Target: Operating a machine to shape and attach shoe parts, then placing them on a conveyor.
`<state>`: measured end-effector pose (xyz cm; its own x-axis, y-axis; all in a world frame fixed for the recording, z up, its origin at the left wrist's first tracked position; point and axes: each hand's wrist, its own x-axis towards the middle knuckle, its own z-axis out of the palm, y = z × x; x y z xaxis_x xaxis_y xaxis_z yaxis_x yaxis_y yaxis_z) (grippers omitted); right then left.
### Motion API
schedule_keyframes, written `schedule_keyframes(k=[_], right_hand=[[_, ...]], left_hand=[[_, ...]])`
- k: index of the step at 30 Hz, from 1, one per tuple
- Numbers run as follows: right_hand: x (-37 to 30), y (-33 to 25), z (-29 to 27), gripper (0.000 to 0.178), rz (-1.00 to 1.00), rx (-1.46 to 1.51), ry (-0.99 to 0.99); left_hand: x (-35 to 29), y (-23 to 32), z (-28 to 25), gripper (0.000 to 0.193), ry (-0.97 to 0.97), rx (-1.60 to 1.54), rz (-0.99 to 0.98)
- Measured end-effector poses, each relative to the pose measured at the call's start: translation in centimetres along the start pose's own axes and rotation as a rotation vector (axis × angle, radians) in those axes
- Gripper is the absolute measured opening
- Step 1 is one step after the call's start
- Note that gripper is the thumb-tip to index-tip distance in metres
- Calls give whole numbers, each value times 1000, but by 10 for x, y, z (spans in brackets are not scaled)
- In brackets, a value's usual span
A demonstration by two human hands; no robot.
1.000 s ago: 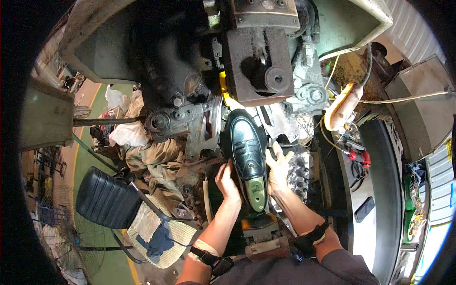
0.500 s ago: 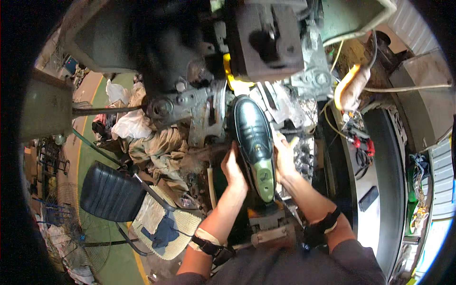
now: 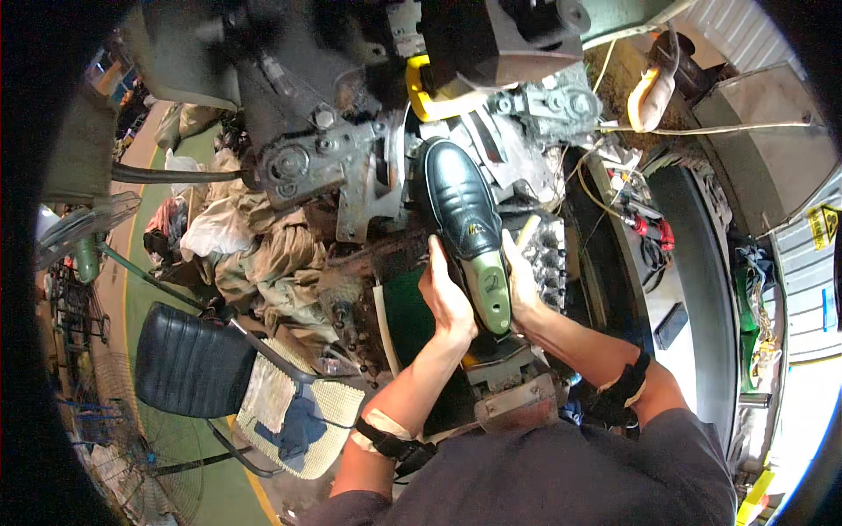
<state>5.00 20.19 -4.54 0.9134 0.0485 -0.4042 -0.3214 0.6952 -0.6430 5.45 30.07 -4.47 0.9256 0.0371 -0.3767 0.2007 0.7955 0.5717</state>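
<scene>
A black leather shoe upper [image 3: 458, 197] with a small metallic ornament sits on a green shoe last [image 3: 488, 294]. Its toe points away from me, toward the machine. My left hand [image 3: 448, 296] presses along the left side of the last, and my right hand [image 3: 524, 282] is on its right side, so both are closed round it. The fingertips are partly hidden under the shoe. Just past the toe stand dark metal machine parts [image 3: 342, 167] and a yellow bracket [image 3: 421, 92]. Below the heel end is a metal block [image 3: 509, 377].
At left stands a black-backed chair [image 3: 193, 359] with a blue cloth [image 3: 296, 430] on its seat. Behind it lie heaped cloth sacks [image 3: 254, 245]. On the right ledge are a phone [image 3: 671, 326] and a red-handled tool [image 3: 649, 230]. A grey hose [image 3: 180, 175] crosses at left.
The machine, chair and ledge have shifted in the picture as the view moved. Both hands still hold the shoe on its last, which appears slightly higher in view.
</scene>
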Motion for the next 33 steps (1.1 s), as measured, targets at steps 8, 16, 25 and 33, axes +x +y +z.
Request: schedule_keyframes(k=[8, 16, 25, 33], right_hand=[[-1, 4, -3, 47, -184, -87, -6], [8, -39, -65, 67, -112, -824, -51], [-48, -78, -109, 46, -561, -1850, -114], [-49, -60, -110, 28, -793, -1784, -46]], left_hand=[[19, -9, -10, 61, -69, -142, -80], [1, 19, -20, 60, -107, 201, -92], [-67, 24, 17, 91, -188, 757, 458], [-70, -9, 26, 119, 73, 1454, 721]])
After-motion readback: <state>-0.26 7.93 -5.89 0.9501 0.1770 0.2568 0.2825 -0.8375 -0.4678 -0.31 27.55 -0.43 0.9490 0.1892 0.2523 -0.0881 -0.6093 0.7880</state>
